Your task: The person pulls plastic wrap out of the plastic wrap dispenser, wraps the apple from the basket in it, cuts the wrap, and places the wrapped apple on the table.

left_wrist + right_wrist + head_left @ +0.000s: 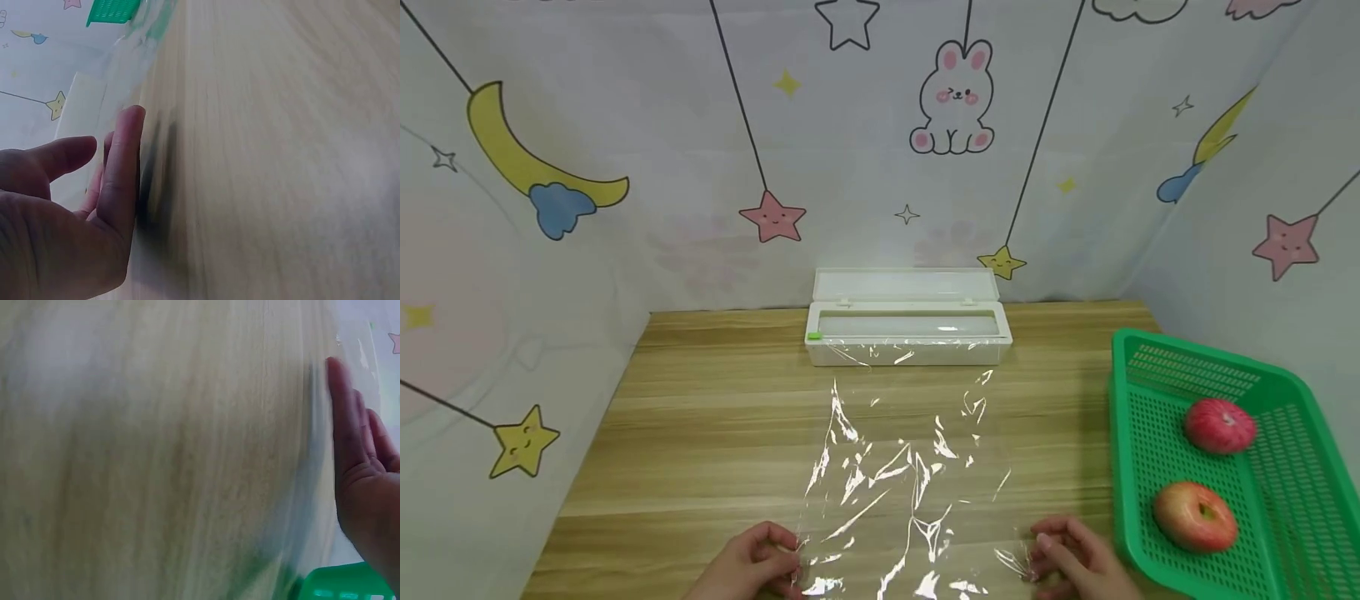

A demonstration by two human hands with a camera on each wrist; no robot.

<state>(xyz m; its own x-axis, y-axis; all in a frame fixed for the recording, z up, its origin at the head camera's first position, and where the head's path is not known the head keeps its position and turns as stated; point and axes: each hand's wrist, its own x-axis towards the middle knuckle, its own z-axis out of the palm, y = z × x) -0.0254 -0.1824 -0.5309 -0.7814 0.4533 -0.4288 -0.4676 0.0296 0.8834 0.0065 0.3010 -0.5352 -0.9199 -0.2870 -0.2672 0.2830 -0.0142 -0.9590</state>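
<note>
A sheet of clear plastic wrap (910, 467) stretches over the wooden table, creased and shiny. It runs out from the front of a white cling film dispenser box (906, 353) whose lid is raised. My left hand (751, 560) is beside the sheet's near left edge. In the left wrist view its thumb stands apart from the extended fingers (122, 169). By the near right edge is my right hand (1078, 560), next to bunched creases in the film. The right wrist view shows its fingers (345, 419) fairly straight; the thumb is hidden there.
On the right stands a green plastic basket (1120, 433) holding a darker red apple (1219, 426) and a red-yellow apple (1193, 517). A green slider (814, 336) sits at the box's left end. Printed cloth (865, 167) hangs behind and beside the table (700, 417).
</note>
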